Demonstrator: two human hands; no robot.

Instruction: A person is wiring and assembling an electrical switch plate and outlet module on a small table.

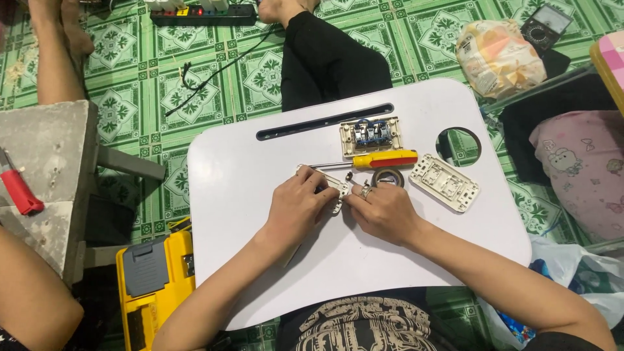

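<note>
My left hand [298,209] and my right hand [383,209] meet over a small cream switch part [333,185] on a white lap table [247,195]. Both grip it, fingers curled. My right hand wears a ring. Just beyond the hands lie a screwdriver with a yellow and red handle [383,159] and a roll of black tape [388,177]. A cream switch module with blue inner parts [370,134] sits further back. A cream face plate [444,182] lies to the right.
The table has a slot [325,121] and a round hole [459,144]. A yellow tool case [156,286] stands at left, near a concrete block [49,162] with a red-handled tool [18,188]. A power strip [201,12], a cable, a multimeter [546,26] and bags lie around. Another person's legs are at far left.
</note>
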